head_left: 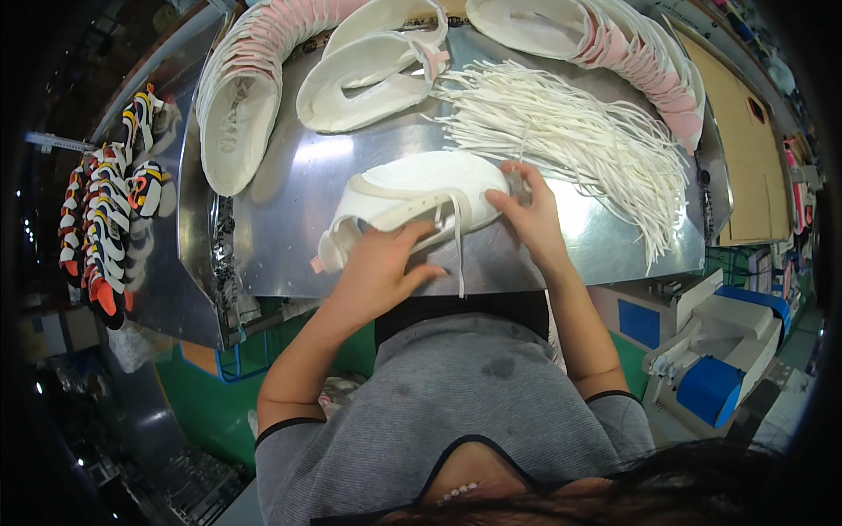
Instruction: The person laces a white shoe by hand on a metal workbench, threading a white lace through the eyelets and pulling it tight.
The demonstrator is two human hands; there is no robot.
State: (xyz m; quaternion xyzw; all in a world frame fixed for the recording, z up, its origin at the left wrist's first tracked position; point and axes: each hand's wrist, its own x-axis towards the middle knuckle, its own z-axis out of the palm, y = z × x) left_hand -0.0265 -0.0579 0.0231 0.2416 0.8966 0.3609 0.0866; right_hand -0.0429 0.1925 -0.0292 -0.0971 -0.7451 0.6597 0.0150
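A white shoe upper (425,171) lies on its side on the metal table in front of me, toe to the right. From its eyelet row a white lace (460,250) hangs down past the table's front edge. My left hand (379,263) grips the upper near its opening, index finger tucked at the eyelet edge and thumb apart. At the toe, my right hand (531,206) is closed with thumb and index finger on the upper. Whether a lace end is also between those fingers, I cannot make out.
A pile of loose white laces (570,131) lies at the back right. Nested rows of white and pink uppers (241,131) curve along the left and right back (614,53). Two separate uppers (360,83) sit between them. Colourful shoe parts (107,219) stand left; a machine (715,351) stands right.
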